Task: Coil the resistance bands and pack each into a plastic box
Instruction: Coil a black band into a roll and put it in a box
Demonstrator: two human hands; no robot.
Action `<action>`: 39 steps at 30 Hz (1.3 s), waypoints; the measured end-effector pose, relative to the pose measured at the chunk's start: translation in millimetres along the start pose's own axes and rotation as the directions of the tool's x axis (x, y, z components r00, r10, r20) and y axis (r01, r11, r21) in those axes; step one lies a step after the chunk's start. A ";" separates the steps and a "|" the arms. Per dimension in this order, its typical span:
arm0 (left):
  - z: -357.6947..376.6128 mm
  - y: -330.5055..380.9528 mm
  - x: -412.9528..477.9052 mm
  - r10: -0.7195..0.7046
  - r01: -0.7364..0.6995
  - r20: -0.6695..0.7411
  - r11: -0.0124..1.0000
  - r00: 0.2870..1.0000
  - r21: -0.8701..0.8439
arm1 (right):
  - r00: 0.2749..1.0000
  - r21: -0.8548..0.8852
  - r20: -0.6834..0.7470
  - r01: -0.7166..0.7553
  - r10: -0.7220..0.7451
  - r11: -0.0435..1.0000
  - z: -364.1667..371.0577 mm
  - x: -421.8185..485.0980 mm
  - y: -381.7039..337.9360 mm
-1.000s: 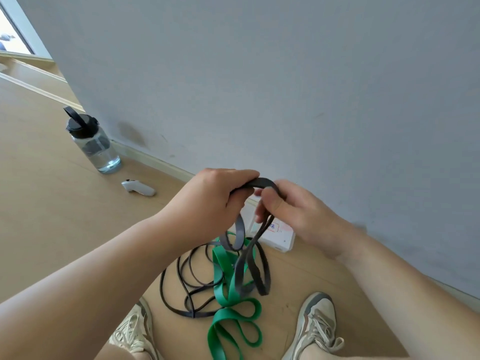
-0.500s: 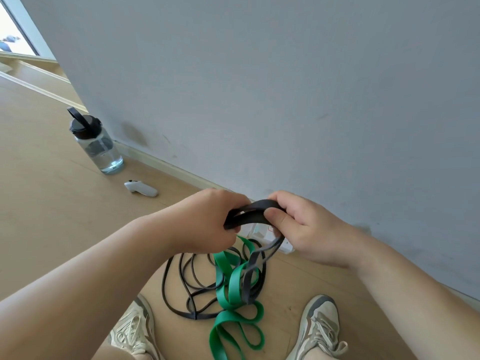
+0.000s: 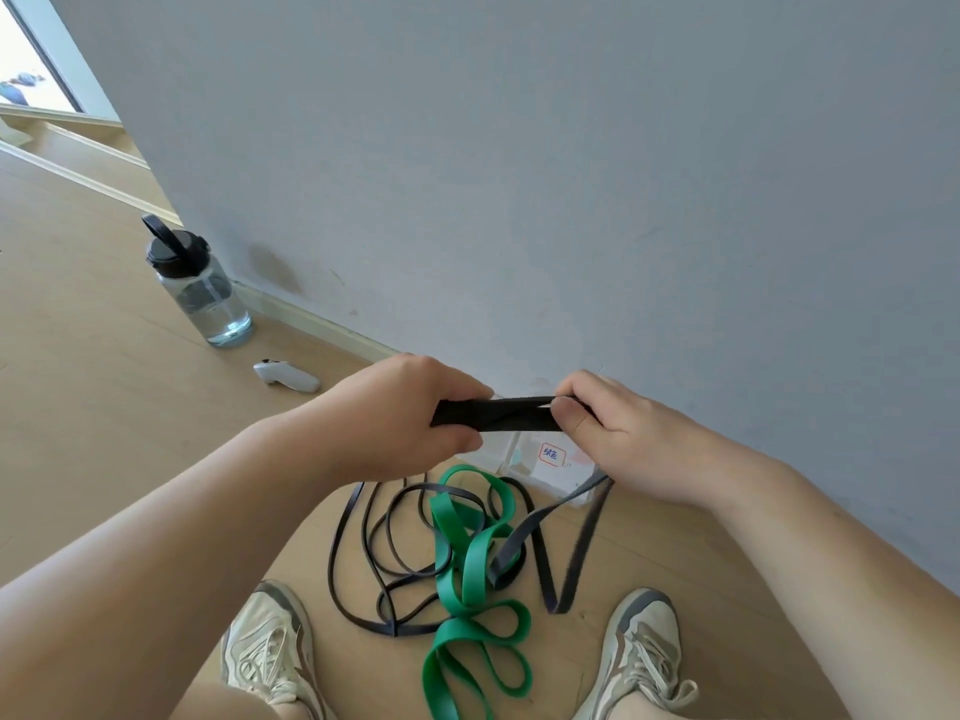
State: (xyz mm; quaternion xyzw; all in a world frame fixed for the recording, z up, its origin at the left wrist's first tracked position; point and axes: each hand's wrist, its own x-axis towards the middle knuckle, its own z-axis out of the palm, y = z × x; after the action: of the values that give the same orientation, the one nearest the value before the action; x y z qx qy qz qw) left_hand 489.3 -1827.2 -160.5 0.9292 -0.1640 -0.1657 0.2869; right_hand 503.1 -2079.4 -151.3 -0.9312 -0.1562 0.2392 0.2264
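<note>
A wide black resistance band (image 3: 498, 413) is folded flat and held level between my hands above the floor. My left hand (image 3: 400, 413) grips its left end and my right hand (image 3: 597, 423) pinches its right end; the band's loose loop hangs from my right hand down to the floor. A green band (image 3: 467, 563) lies in loose loops on the floor between my shoes. A thin black band (image 3: 374, 553) sprawls beside and under it. A clear plastic box (image 3: 545, 462) with a red-edged label lies by the wall, partly hidden behind my hands.
A clear water bottle (image 3: 202, 293) with a black lid stands at the left near the skirting. A small white controller (image 3: 285, 376) lies on the wooden floor beside it. The grey wall is close ahead. My two shoes (image 3: 270, 652) flank the bands.
My hands have moved apart, pulling the folded black band out flat and level. Its hanging loop has swung to the right, off the green band.
</note>
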 end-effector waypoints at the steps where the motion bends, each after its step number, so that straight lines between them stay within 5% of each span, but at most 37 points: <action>1: 0.9 0.4 0.1 0.014 -0.014 0.001 1.000 1.000 -0.007 | 1.000 0.026 0.024 -0.013 0.012 1.000 0.3 -1.1 -1.3; 5: 2.1 1.1 1.4 0.096 -0.101 -0.082 0.993 0.992 -0.054 | 0.991 0.311 0.136 -0.041 -0.002 0.949 11.7 -4.8 -6.9; 9: 1.4 2.7 0.0 0.145 -0.148 -0.059 0.987 0.988 -0.061 | 0.994 0.504 0.066 0.039 -0.084 0.863 3.9 -10.1 -11.2; 20: 8.1 13.8 1.9 0.186 -0.175 -0.166 0.981 0.968 0.078 | 0.997 0.335 0.044 0.047 -0.066 0.941 8.9 -4.3 -15.1; 33: 9.1 21.6 -1.1 0.235 -0.236 -0.171 0.972 0.957 0.020 | 0.996 0.708 -0.077 0.090 -0.050 0.700 11.2 -6.7 -16.5; 39: 11.4 23.1 1.9 0.163 -0.148 -0.105 0.979 0.981 0.141 | 0.994 0.744 0.084 -0.016 -0.070 0.668 4.0 -10.0 -19.6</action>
State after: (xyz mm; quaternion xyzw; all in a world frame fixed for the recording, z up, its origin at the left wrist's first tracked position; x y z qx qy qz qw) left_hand 481.5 -1851.4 -156.3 0.9386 -0.2298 -0.0770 0.2457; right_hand 489.1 -2065.4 -141.0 -0.7418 -0.0707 0.3275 0.5809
